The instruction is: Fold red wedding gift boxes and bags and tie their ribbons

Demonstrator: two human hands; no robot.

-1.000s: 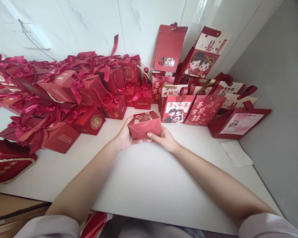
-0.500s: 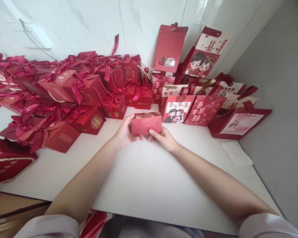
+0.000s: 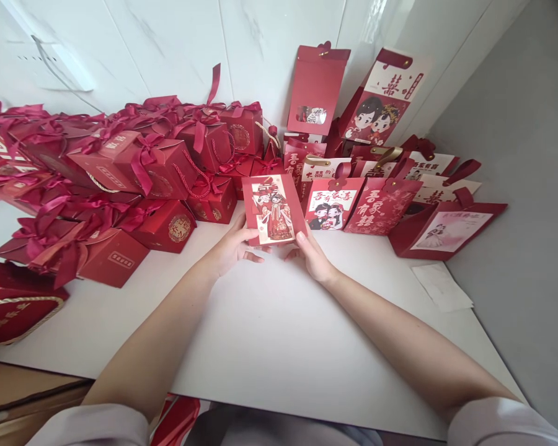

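Observation:
A red gift box with a cream panel showing a couple in traditional dress is held up above the white table, its illustrated face turned toward me. My left hand grips its lower left side, thumb on the front edge. At the lower right corner, my right hand holds the box with the thumb along its edge. Some fingers of both hands are hidden beneath it. Just behind the box to the right stands a red box with a cartoon couple.
Red boxes with ribbons are piled on the left of the white table. A rope-handled red box sits front left. Tall red packages stand at the back right. White paper lies near the right edge.
The held box has been tilted from its bottom panel to its illustrated front face. Both hands still hold it, with the fingers slightly shifted.

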